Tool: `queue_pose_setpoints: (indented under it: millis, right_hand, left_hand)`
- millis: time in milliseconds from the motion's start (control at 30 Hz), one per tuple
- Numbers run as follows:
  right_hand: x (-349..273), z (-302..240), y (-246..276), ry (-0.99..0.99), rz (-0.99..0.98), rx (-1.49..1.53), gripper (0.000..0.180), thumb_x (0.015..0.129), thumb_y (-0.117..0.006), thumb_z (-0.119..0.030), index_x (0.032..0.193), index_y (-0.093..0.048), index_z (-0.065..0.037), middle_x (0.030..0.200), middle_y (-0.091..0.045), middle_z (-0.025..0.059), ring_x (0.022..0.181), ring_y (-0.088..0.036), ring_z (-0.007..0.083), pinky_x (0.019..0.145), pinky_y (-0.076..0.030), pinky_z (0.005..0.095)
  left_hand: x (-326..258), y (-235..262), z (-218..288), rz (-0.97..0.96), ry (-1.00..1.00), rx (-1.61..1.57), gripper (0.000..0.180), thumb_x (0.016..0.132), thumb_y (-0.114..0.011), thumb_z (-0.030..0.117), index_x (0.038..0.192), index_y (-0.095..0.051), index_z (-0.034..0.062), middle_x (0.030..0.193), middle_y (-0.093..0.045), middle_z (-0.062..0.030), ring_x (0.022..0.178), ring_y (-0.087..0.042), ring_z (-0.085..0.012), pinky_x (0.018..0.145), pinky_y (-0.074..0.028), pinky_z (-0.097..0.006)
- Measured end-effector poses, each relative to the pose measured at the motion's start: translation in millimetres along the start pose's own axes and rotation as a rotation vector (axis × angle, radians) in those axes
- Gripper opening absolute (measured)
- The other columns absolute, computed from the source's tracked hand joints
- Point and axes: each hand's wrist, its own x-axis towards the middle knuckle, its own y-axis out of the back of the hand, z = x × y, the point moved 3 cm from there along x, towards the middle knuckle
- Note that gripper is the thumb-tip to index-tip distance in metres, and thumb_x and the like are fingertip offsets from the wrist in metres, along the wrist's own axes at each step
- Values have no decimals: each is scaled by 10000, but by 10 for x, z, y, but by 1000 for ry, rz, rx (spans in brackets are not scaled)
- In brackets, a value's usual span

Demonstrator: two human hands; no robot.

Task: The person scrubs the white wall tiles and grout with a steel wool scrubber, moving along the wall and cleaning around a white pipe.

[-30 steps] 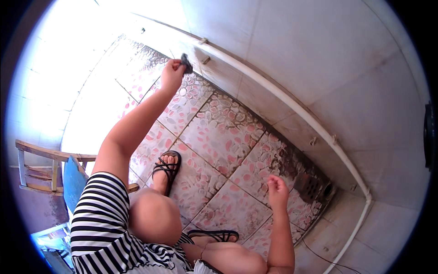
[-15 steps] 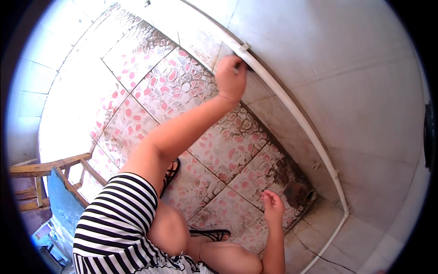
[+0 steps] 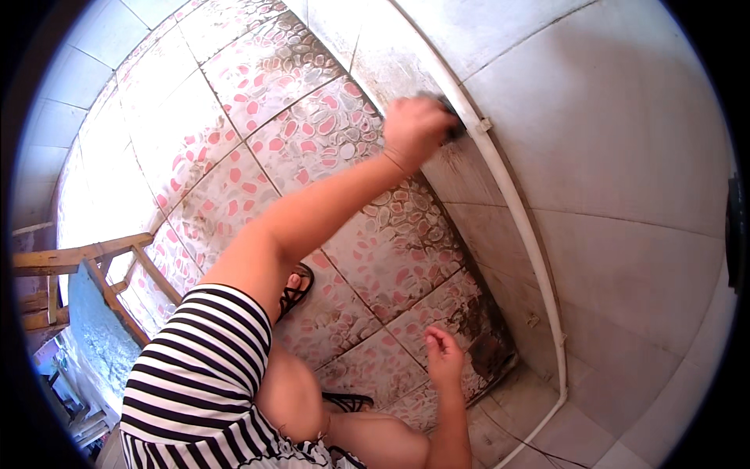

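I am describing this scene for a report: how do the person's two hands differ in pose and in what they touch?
The left hand is closed around a dark scrubber, while the right hand holds nothing and has loosely spread fingers. The left hand is stretched far out to the white pipe along the wall; the right hand rests close to the body on the pebble-patterned floor tiles. The left hand looks blurred, the right sharp. Both are bare.

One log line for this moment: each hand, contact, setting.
left hand: shut on dark scrubber, at white pipe | right hand: open, fingertips on patterned floor tile
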Motion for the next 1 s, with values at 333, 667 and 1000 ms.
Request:
queue_pose_setpoints:
  millis: [333,667,1000]
  right_hand:
    - [220,-2,-6,-31,-18,34,176,870,-552,-77,1015,-583,18,917,-629,56,813,-583,113,747,-465,239]
    - [1470,-1388,-680,313,-114,-87,183,870,-549,-58,1029,-585,25,948,-617,59,855,-577,108,787,-454,226]
    - [1899,-1985,-1338,-249,-229,758,461,860,-578,-148,1277,-398,-70,1171,-495,52,1026,-488,135,780,-457,281]
  left_hand:
    - [-128,-6,-1234,75,597,-183,111,722,-650,97,828,-676,116,831,-652,-103,727,-633,-254,646,-495,-307]
    - [-585,-136,-819,-86,936,-1382,166,822,-572,46,988,-574,52,949,-628,-75,820,-606,-183,743,-483,-302]
    - [-741,427,-645,-322,1321,-2003,223,885,-500,110,1103,-492,68,1082,-580,-61,970,-565,-168,826,-467,-338]
